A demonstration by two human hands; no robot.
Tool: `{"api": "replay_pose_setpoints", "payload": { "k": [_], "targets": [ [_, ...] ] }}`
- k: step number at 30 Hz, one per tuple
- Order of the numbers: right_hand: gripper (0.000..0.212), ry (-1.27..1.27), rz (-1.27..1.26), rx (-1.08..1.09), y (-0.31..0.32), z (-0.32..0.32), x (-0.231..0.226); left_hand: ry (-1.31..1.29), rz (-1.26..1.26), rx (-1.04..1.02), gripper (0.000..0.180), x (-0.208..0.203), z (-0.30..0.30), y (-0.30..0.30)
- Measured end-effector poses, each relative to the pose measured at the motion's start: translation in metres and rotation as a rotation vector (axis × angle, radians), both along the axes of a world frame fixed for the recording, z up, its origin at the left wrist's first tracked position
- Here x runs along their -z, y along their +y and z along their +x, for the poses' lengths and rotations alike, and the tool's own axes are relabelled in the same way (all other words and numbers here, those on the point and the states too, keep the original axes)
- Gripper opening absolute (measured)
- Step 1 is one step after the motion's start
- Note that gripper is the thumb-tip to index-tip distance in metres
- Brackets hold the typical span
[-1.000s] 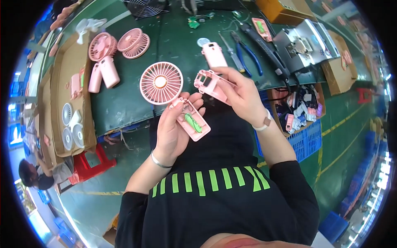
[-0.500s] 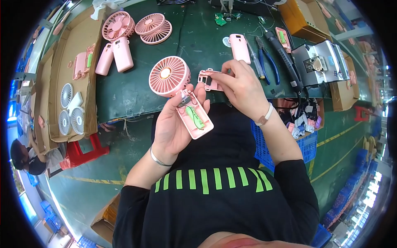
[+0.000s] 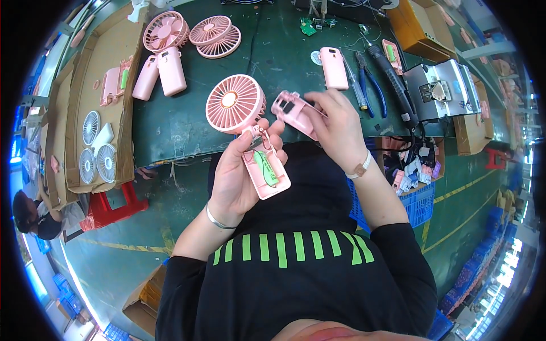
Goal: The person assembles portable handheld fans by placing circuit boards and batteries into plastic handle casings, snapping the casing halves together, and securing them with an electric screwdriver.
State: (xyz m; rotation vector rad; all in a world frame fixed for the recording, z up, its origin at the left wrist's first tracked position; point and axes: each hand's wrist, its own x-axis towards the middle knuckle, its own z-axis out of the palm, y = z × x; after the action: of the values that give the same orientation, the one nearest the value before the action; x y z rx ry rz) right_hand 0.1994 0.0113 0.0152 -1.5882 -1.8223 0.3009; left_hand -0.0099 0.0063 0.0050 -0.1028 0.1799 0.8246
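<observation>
Left grip (image 3: 238,170): holds pink round-headed plastic fan (image 3: 229,100), handle (image 3: 256,177) open, at table (image 3: 170,125) edge
Right grip (image 3: 339,126): pinches pink hollow plastic shell (image 3: 298,117)
Shell: tilted more steeply than before; apart from handle

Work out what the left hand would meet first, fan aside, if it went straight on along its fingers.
Most likely the loose pink cover in the right hand: the left hand points up and to the right, toward it. Depth is unclear, so it might pass above or beneath.
</observation>
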Motion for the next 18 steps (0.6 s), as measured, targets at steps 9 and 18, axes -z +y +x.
{"api": "replay_pose_setpoints", "payload": {
  "k": [9,18],
  "targets": [
    [0.020,1.275,-0.487,-0.038,-0.025,-0.009,-0.006,0.547,0.351,-0.182,0.028,-0.003,0.004,-0.005],
    [0.020,-0.004,0.196,0.027,-0.007,-0.008,-0.010,0.553,0.313,-0.165,0.025,0.004,0.016,0.000]
  ]
}}
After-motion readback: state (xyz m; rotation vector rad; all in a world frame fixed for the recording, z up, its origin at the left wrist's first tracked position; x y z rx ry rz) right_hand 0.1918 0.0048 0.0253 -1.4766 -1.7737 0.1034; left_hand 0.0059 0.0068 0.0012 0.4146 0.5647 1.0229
